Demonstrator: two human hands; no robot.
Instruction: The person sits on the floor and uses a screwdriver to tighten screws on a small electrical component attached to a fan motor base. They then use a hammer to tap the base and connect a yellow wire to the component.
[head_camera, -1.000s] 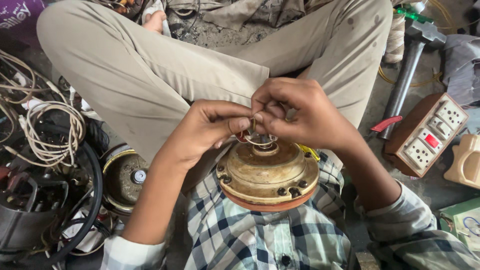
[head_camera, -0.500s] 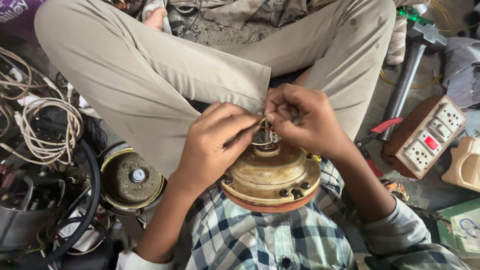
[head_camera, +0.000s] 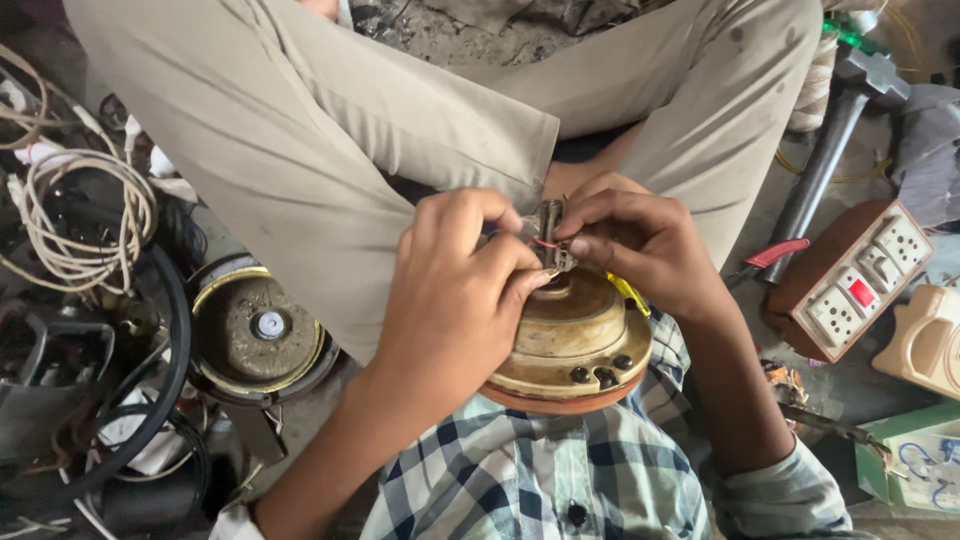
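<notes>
A round, dirty cream-coloured fan motor housing (head_camera: 575, 345) rests in my lap against my checked shirt, its short metal shaft (head_camera: 549, 228) pointing up. My left hand (head_camera: 455, 290) curls over the housing's left side, fingertips pinching thin wires at the shaft's base. My right hand (head_camera: 640, 245) comes in from the right, fingers closed on the same thin red and pale wires (head_camera: 545, 243) beside the shaft. Both hands nearly touch around the shaft.
My crossed legs in beige trousers (head_camera: 300, 130) fill the top. Another round motor cover (head_camera: 255, 335) lies on the floor at left, by coiled white cables (head_camera: 70, 220) and black tubing. At right: a switch-and-socket board (head_camera: 860, 290), a hammer (head_camera: 830, 150), a red-handled tool (head_camera: 775, 252).
My hands have shifted slightly up and to the right around the shaft, and the shaft now shows between my fingers. The housing stays in my lap.
</notes>
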